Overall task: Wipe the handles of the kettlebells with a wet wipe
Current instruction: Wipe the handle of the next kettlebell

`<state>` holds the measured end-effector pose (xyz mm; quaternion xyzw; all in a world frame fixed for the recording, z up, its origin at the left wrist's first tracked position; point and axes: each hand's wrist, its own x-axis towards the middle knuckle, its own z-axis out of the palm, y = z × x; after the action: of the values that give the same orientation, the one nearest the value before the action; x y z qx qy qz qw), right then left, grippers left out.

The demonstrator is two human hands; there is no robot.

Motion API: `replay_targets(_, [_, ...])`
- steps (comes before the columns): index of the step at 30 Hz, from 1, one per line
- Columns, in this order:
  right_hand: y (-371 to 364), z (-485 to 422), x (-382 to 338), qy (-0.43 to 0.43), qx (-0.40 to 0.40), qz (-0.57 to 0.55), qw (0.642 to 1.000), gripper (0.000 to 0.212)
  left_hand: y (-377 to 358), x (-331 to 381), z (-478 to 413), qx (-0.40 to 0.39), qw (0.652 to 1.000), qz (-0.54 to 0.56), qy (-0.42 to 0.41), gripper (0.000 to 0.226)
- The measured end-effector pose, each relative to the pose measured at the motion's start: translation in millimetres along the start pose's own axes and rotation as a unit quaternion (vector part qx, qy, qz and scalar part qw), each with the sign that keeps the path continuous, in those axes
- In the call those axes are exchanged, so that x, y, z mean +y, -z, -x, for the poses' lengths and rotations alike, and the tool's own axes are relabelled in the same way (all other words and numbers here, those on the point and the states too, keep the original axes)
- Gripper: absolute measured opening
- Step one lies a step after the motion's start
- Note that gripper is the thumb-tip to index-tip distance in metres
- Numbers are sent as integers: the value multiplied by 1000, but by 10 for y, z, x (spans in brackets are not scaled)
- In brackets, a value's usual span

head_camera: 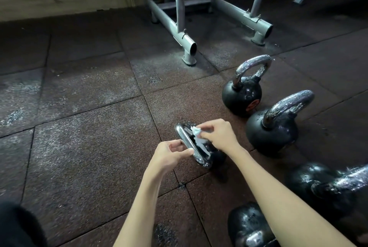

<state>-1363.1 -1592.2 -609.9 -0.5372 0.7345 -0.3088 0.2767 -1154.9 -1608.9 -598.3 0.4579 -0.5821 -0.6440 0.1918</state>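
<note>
**Kettlebell (217,157) handle (189,143) under wet wipe (196,132)**

Item: black kettlebell with chrome handle, standing on rubber floor tiles (89,127) at centre of view, its body largely hidden beneath the hands.
Hands: left hand (171,154), thumb and curled fingers (175,143) pinching the handle's near bar; right hand (217,135), fingers curled, pinching a crumpled white wet wipe against the handle's far side.
Adjacent: two upright kettlebells (242,95) (270,129) to the right, handles speckled; two further kettlebells (306,183) (247,224) at lower right, partly cropped.
Beyond: grey machine frame (175,25), well apart.
</note>
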Motion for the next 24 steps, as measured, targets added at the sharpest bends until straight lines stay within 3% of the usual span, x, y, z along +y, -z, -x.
replay_targets(12, [-494, -156, -105, -28, 62, 111, 992, 25, 19, -47, 22, 25, 1000, 4, 8, 27])
replay_targets(24, [-437, -174, -170, 0, 59, 53, 997, 18, -47, -65, -3, 38, 999, -28, 15, 17])
